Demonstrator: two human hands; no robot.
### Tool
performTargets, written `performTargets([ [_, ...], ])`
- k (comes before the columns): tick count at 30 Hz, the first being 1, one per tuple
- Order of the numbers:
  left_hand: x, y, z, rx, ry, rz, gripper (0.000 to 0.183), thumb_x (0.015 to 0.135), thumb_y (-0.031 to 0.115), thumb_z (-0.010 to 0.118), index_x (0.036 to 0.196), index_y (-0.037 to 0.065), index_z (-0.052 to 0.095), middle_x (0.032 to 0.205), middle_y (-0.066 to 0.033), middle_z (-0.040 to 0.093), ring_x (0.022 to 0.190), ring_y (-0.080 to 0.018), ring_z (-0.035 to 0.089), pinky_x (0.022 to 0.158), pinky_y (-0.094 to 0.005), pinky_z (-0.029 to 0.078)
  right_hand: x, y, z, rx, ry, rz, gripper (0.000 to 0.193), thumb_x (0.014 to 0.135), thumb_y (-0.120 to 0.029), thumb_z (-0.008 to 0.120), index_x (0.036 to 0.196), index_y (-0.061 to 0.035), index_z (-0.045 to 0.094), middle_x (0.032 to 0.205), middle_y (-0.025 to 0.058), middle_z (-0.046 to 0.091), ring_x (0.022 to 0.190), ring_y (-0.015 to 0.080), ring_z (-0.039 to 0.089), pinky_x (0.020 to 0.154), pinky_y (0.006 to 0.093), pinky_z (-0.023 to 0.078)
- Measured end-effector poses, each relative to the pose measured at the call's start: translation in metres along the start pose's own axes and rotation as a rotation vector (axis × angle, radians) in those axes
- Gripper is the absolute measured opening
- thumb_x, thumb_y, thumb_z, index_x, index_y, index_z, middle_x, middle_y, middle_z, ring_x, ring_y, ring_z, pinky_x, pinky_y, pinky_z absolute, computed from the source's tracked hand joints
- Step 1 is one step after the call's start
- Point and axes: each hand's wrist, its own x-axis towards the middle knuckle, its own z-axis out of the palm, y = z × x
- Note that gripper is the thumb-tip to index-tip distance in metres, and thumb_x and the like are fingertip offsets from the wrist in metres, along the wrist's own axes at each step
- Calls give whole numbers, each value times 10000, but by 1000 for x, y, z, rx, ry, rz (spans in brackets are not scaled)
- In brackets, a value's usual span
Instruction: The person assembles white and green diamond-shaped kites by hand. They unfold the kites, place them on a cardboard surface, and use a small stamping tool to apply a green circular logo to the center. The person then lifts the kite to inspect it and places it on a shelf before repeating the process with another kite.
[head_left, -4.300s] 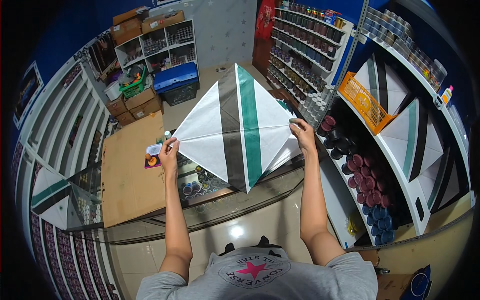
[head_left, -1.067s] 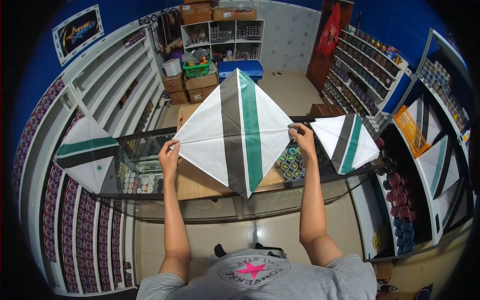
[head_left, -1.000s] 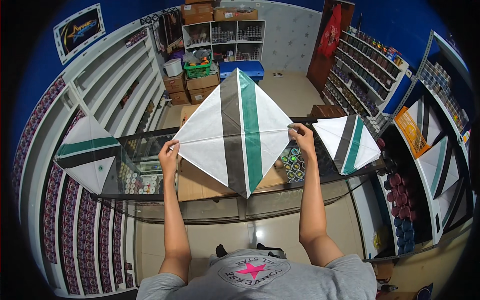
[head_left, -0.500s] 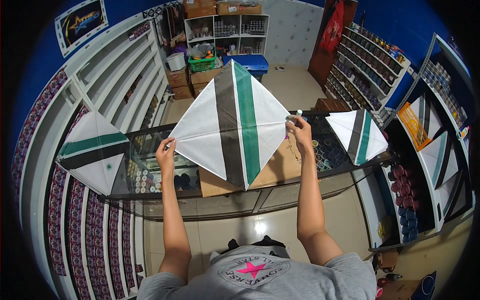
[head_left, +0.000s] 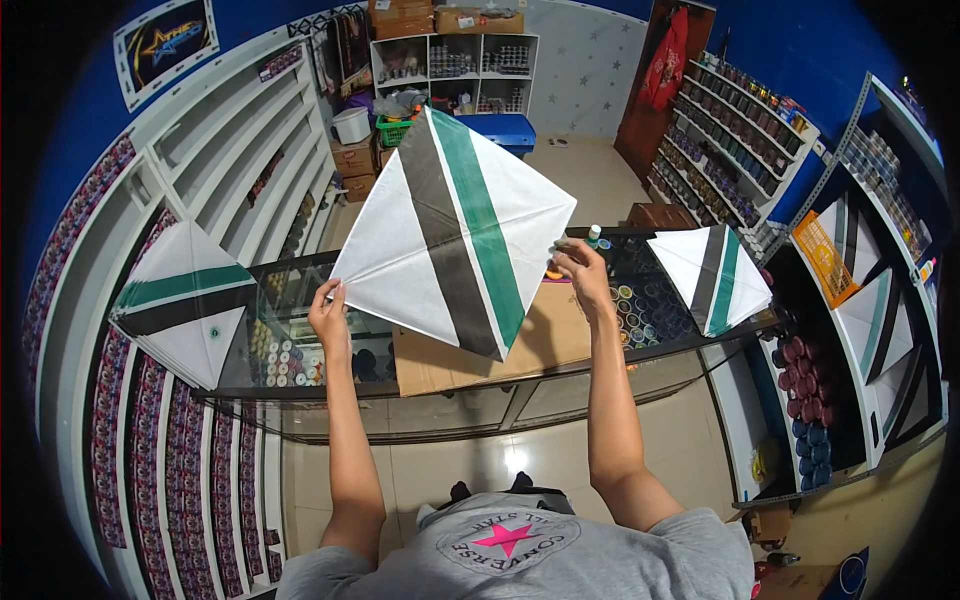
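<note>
Kite (head_left: 458, 238) has tilted; left hand (head_left: 329, 310) pinches its corner, right hand (head_left: 586, 275) curls by its edge, grip unclear

Head fisheye looks down and ahead, dark rim seemingly warped.

One white diamond-shaped kite (head_left: 456, 235) of thin, paper-like sheet bears a grey-brown and a green stripe side by side from top to bottom. It is spread open and tilted, right corner higher than left, above a brown cardboard sheet (head_left: 560, 345).
</note>
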Motion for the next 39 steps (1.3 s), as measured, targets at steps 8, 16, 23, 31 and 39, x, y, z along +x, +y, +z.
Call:
performTargets([
  [8,-12,-10,17,-89,34,-4,190,894,60,634,1068,-11,604,968,-52,583,933,-131,596,844,-271,517,-15,8,9,-68,-99,35,243,811,19,639,1054,6,637,1009,81,660,944,153,620,796,285,519],
  [16,-21,-18,31,-100,39,-32,145,902,68,628,1036,17,611,1005,-47,593,881,-114,586,800,-255,499,-17,13,9,-111,-54,-3,230,796,40,632,1021,-2,657,958,46,650,870,113,597,777,251,480],
  [23,-28,-9,30,11,-66,-73,166,893,83,642,1050,31,627,841,28,548,774,-55,545,686,-218,469,-15,10,-3,-117,-47,11,234,781,47,638,1009,2,659,905,32,646,815,100,584,729,245,465],
  [31,-23,10,19,302,-263,-15,185,877,90,653,1051,26,655,864,23,587,779,-41,512,685,-172,408,-20,9,-11,-160,-81,20,233,778,41,645,1005,-4,666,872,29,644,788,106,575,718,248,463],
  [39,12,48,56,491,-494,105,244,860,88,647,1087,-2,651,997,-33,652,836,-71,551,785,-204,435,-22,5,-10,-258,-123,45,238,762,33,665,992,-25,684,876,25,653,774,106,583,713,250,464],
])
